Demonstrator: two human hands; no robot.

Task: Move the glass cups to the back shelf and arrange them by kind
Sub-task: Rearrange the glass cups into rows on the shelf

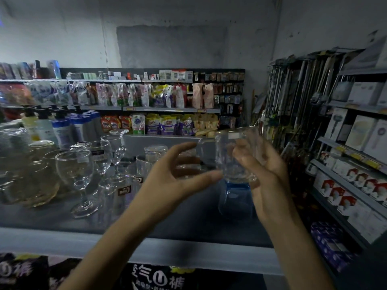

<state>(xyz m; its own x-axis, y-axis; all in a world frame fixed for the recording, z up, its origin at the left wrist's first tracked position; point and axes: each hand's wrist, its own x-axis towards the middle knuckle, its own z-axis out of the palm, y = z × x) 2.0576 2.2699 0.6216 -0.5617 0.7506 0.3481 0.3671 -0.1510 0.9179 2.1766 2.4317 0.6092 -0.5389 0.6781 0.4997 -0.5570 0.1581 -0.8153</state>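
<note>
My right hand (266, 168) grips a clear glass tumbler (234, 151), held upright in the air above the shelf top (188, 216). My left hand (178, 174) hovers just left of the tumbler with fingers spread and relaxed, thumb near its base, holding nothing. Below the tumbler a blue-tinted glass (235, 199) stands on the shelf. To the left stand clear stemmed goblets (77, 174), one further back upturned (118, 151), plain clear tumblers (146, 164), and amber-tinted glasses (39, 176).
Behind the glassware, a store shelf holds pump bottles (60, 126) and detergent bags (167, 124). On the right stand a rack of long-handled tools (303, 97) and shelves of boxed goods (356, 164). Dark packages (159, 279) lie below the shelf's front edge.
</note>
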